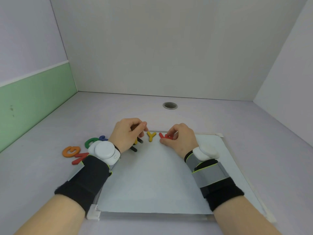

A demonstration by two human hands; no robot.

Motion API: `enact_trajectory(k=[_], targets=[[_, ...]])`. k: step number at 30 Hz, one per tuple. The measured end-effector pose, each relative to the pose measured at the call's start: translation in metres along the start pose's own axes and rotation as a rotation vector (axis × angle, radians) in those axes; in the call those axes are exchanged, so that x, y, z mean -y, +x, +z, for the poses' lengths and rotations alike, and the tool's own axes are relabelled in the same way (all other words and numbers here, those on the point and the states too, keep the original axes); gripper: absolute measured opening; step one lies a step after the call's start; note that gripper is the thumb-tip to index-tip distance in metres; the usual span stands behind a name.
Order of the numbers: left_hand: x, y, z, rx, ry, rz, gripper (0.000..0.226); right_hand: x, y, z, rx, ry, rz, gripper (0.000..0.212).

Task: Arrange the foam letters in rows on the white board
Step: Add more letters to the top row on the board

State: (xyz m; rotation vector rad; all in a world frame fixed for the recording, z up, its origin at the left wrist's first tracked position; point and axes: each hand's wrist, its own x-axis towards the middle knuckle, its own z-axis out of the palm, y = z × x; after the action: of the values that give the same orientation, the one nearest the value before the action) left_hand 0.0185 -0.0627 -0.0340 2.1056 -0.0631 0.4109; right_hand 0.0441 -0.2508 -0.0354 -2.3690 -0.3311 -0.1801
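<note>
Lying near the far edge of the board (152,175), a yellow Y (151,136) has a red letter (166,136) just at its right, and the right hand (179,139) pinches this red letter between thumb and fingers. At the left of the Y, the left hand (127,133) is over the board with its fingers curled and the tips close together; I cannot tell if it holds something. Under it a yellow piece (135,141) and black pieces (140,140) show only partly. Off the board, on the surface (50,167) at the left, lie a green letter (89,142), a blue letter (103,137), an orange G (71,151) and a second red letter (79,158). Both wrists wear black bands (84,180) with white devices (105,152). A round hole (170,105) is in the surface behind the board.
</note>
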Motion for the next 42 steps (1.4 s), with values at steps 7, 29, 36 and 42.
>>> enact_trajectory(k=[7,29,36,42], targets=[[-0.028,0.006,0.015,0.008,0.004,-0.002,0.029,0.0,0.0,0.001,-0.025,0.01,0.02,0.032],[-0.053,0.019,0.087,-0.234,-0.081,-0.046,0.026,-0.005,0.007,-0.016,-0.286,0.367,0.124,0.024],[-0.052,0.017,0.084,-0.319,-0.062,-0.004,0.027,0.004,-0.002,-0.018,-0.198,0.415,0.124,0.019],[-0.05,0.017,0.08,-0.325,-0.112,-0.017,0.027,0.002,-0.002,-0.025,-0.122,0.422,0.13,0.024]])
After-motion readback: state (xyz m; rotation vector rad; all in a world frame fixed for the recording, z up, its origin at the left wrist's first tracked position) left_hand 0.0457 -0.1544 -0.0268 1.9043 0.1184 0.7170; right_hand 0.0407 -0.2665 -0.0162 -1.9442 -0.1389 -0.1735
